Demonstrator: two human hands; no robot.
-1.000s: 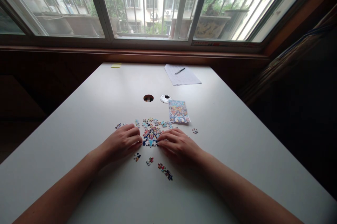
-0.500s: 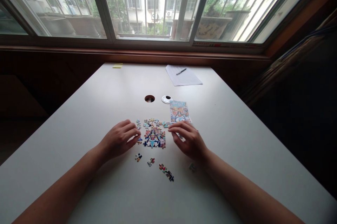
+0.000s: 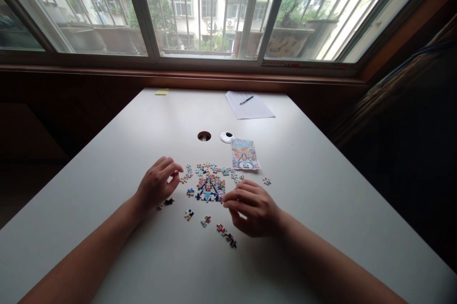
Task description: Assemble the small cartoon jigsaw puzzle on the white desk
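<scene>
A partly assembled jigsaw puzzle [image 3: 210, 188] lies flat on the white table, its picture colourful with dark blue and white at the bottom. My right hand [image 3: 252, 206] is at its lower right corner, fingertips at the edge and thumb apart from them; nothing shows in its grasp. To the left, my left hand [image 3: 159, 182] hovers with loosely bent fingers and a gap at the thumb, close to some loose puzzle pieces [image 3: 187, 171]. Dark pieces [image 3: 168, 201] lie partly behind its wrist. Joined pieces [image 3: 226, 235] and a single piece [image 3: 206, 220] rest nearer me.
Behind the puzzle lies a picture sheet [image 3: 245, 154]. A round cable hole [image 3: 204, 136] and its silver cover [image 3: 227, 137] are further back. Paper [image 3: 250, 105] with a pen [image 3: 246, 100] and yellow sticky notes [image 3: 162, 92] lie by the window.
My right hand has come down and slightly left to the puzzle's lower right corner, uncovering pieces near the picture sheet. My left hand has drawn back left from the puzzle.
</scene>
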